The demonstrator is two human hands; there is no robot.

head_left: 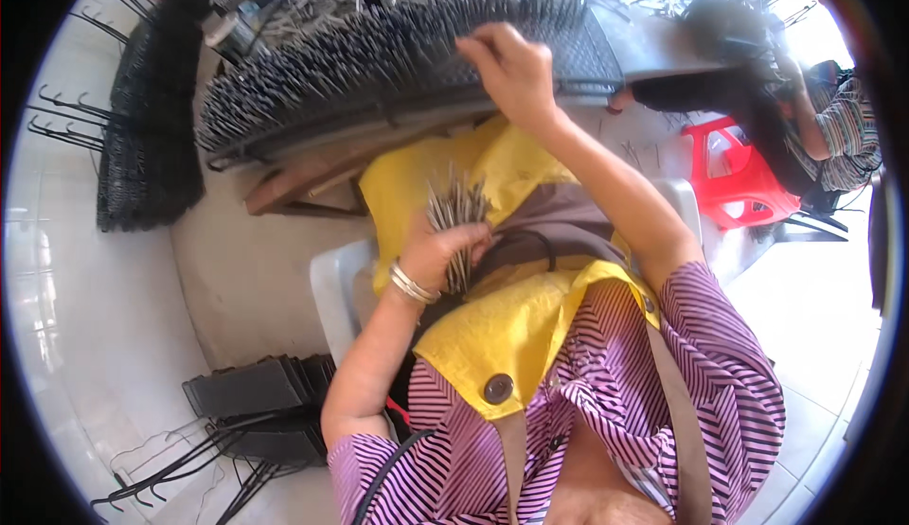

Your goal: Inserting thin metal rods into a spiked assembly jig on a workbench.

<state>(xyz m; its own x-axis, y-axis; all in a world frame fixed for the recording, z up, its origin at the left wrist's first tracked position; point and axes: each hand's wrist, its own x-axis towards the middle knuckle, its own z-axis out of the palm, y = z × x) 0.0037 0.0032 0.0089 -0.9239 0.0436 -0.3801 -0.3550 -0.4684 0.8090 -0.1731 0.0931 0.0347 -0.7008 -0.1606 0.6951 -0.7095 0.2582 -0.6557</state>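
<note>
Mesh rack holds densely packed upright metal rods. Left hand grips a rod bundle; right hand, fingers curled, overlies the rack; whether it grips anything is unclear.

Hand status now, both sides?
Left hand: closed, holding a bundle of thin grey metal rods.
Right hand: fingers curled, by the black mesh rack; can't tell if holding anything.

view: head, left fisheye | facing: down | range: near, above left hand, right hand
</note>
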